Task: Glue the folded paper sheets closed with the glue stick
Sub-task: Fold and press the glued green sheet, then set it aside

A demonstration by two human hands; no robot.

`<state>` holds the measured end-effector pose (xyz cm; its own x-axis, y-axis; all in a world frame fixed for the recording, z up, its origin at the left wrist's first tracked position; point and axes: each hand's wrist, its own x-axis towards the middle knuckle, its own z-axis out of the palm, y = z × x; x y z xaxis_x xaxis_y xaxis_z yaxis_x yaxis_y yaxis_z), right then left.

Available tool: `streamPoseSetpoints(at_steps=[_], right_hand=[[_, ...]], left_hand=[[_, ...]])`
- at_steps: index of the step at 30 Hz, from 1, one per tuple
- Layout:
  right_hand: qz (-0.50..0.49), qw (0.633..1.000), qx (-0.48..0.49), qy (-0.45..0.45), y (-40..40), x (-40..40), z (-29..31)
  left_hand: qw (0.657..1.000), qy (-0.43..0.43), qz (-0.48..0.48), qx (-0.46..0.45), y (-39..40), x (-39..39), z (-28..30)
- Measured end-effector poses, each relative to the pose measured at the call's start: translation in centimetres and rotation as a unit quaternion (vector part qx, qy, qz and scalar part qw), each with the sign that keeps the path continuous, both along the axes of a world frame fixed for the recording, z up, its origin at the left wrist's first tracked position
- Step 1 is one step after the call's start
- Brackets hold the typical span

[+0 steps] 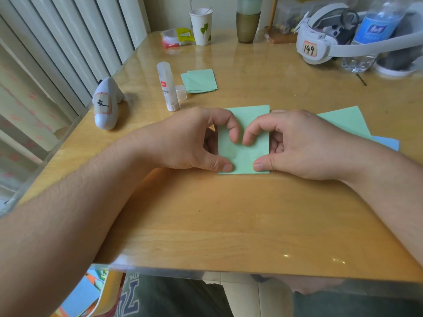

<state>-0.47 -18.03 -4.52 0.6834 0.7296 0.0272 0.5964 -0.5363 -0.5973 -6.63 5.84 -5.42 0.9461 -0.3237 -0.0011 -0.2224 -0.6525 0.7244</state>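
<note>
Reading "149" (handwritten): headset label

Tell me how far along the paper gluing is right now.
Seemingly done: a small stack of folded green sheets lies beyond the upright glue stick, whose cap is off. In hand: left hand and right hand press a folded green sheet flat. Left: more paper waits at the right.
</note>
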Motion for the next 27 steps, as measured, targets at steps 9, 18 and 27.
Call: streamPoseSetpoints(at_steps=[9,18,27], right_hand=[[-0.001,0.999,0.000,-0.053,0.5,-0.8,0.4],[-0.017,0.998,0.003,-0.062,1.4,-0.4,-1.1],[-0.010,0.999,-0.024,-0.030,0.8,-0.3,-0.2]], left_hand=[[0.997,-0.058,0.001,0.046,0.0,0.1,0.1],[0.998,-0.054,-0.002,0.037,0.1,0.1,-0.1],[0.997,-0.052,-0.006,0.056,0.2,0.1,0.0]])
